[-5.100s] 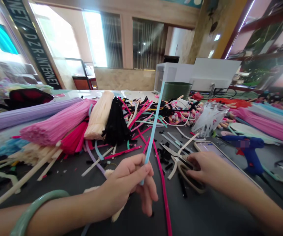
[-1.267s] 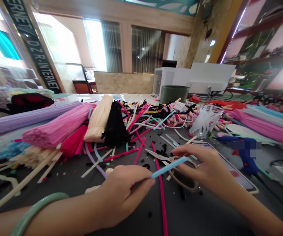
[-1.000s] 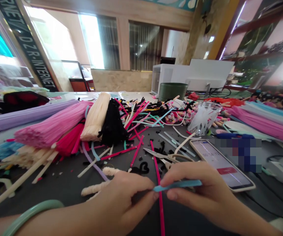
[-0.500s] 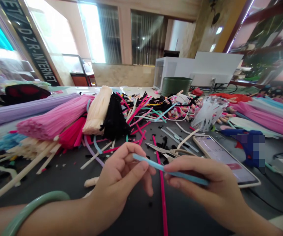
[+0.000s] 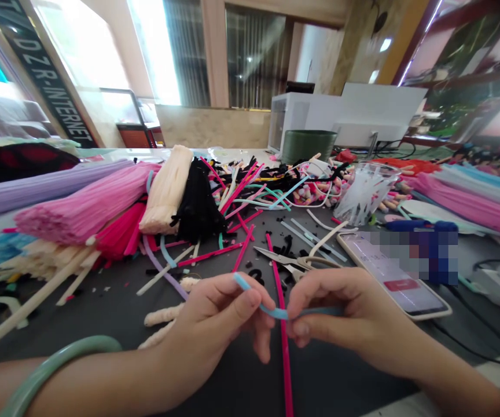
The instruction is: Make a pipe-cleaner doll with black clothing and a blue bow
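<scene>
Left hand (image 5: 215,313) and right hand (image 5: 354,295) both pinch the blue strip (image 5: 279,314), bent above the table (image 5: 328,376) and crossing over the pink strip (image 5: 287,370). It looks light, soft and bendable, unlikely to slip; a gentle pinch beside the bend should suffice.

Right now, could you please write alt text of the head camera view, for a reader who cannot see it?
A person's left hand and right hand hold a bent light-blue strip above a dark table. Scissors and a phone lie near the right hand; bundles of coloured strips lie at the picture's left.
</scene>
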A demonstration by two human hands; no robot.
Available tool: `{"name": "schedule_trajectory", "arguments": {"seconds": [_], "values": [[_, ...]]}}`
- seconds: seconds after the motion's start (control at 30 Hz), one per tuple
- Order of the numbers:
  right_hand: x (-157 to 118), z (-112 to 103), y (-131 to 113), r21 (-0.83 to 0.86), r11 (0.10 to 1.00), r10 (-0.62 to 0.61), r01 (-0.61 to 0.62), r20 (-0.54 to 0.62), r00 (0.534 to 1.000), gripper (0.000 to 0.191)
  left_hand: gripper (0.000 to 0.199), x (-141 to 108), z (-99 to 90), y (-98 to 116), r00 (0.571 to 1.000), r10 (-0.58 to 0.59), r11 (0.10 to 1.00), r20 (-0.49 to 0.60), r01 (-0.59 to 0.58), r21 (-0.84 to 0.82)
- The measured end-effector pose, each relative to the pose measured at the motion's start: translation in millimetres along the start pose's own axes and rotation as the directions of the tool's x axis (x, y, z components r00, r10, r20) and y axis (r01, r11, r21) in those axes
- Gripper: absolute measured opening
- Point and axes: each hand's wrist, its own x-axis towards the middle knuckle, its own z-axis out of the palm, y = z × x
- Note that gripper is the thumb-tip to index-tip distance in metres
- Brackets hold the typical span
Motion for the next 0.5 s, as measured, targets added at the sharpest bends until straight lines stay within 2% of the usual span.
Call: {"name": "schedule_trajectory", "arguments": {"seconds": [0.13, 0.3, 0.4, 0.5], "values": [[0.4, -2.5, 0.4, 0.117, 0.993, 0.020, -0.014, -0.055, 0.998, 0.019, 0.024, -3.1, -2.3, -3.9, 0.997, -0.054, 0.999, 0.051, 0.054, -0.002], [2.0, -4.5, 1.5, 0.118, 0.987, -0.090, 0.106, -0.135, 0.987, 0.017, 0.028, -2.9, -2.9, -4.5, 0.990, -0.124, 0.990, 0.060, 0.119, 0.079], [0.9, -4.0, 1.7, 0.045, 0.988, -0.136, 0.145, -0.165, 0.977, 0.015, 0.030, -2.6, -0.7, -2.5, 0.983, -0.178, 0.973, 0.038, 0.170, 0.155], [-0.3, -3.1, 1.8, -0.138, 0.982, -0.155, 0.132, -0.175, 0.972, 0.013, 0.034, -2.2, 1.7, -0.5, 0.977, -0.212, 0.951, -0.018, 0.210, 0.226]]}}
